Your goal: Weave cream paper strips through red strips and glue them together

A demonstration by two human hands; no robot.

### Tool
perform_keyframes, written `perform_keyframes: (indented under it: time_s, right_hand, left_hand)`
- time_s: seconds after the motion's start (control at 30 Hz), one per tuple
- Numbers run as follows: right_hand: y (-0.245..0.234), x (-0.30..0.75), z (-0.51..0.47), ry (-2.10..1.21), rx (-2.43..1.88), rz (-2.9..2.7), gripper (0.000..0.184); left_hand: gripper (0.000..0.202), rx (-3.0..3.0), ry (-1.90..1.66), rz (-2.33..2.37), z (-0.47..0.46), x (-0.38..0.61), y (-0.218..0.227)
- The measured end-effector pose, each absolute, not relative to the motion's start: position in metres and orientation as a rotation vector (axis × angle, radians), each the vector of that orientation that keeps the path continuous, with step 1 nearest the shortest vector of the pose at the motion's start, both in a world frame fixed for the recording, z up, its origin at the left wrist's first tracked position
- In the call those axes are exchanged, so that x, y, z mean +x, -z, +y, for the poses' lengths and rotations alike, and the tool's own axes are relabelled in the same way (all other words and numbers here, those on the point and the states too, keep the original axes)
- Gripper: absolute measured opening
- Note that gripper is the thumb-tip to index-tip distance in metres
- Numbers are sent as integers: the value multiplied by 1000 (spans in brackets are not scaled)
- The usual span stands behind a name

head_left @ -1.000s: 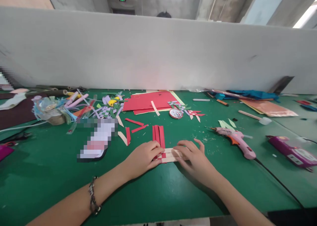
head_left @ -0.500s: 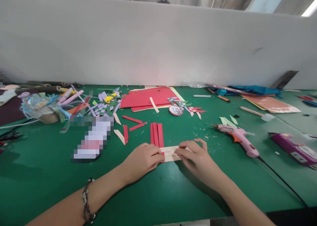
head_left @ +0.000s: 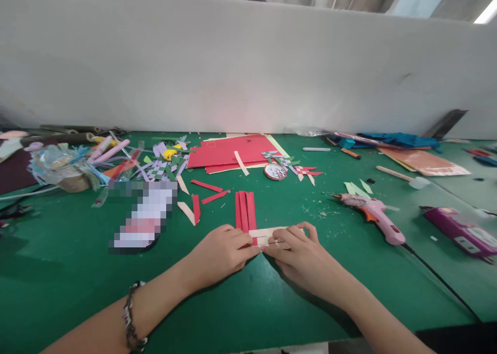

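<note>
Three red paper strips (head_left: 244,211) lie side by side on the green table (head_left: 248,302), running away from me. Cream paper strips (head_left: 264,234) cross their near ends. My left hand (head_left: 222,252) pinches the left end of the cream strips where they meet the red ones. My right hand (head_left: 298,253) presses and pinches the cream strips from the right, its fingertips close to those of the left hand. A beaded bracelet (head_left: 131,323) is on my left wrist.
Loose red and cream strips (head_left: 198,201) lie left of the work. Red card sheets (head_left: 233,152) and a small round tin (head_left: 275,171) sit behind. A pink glue gun (head_left: 370,212) with its cord is to the right. A pile of coloured scraps (head_left: 116,162) fills the left.
My right hand has slid left along the cream strips towards my left hand. The view has shifted slightly down.
</note>
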State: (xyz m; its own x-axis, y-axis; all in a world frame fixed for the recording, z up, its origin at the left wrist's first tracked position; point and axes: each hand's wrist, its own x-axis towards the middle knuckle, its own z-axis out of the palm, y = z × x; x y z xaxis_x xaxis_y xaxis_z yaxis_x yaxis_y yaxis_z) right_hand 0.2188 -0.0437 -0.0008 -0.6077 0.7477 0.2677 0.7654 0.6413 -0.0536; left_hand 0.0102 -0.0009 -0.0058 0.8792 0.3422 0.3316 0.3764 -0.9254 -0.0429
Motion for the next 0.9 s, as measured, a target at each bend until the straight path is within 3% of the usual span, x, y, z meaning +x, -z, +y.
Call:
perform_keyframes:
  time_s: [0.2, 0.9]
  right_hand:
    - [6, 220, -54, 407, -1274, -2608, 20]
    - [2, 255, -71, 474, -1436, -2418, 35]
  left_hand:
    - [24, -2922, 488, -550, -2, 10, 4]
    - [25, -2935, 555, -568, -3, 10, 3]
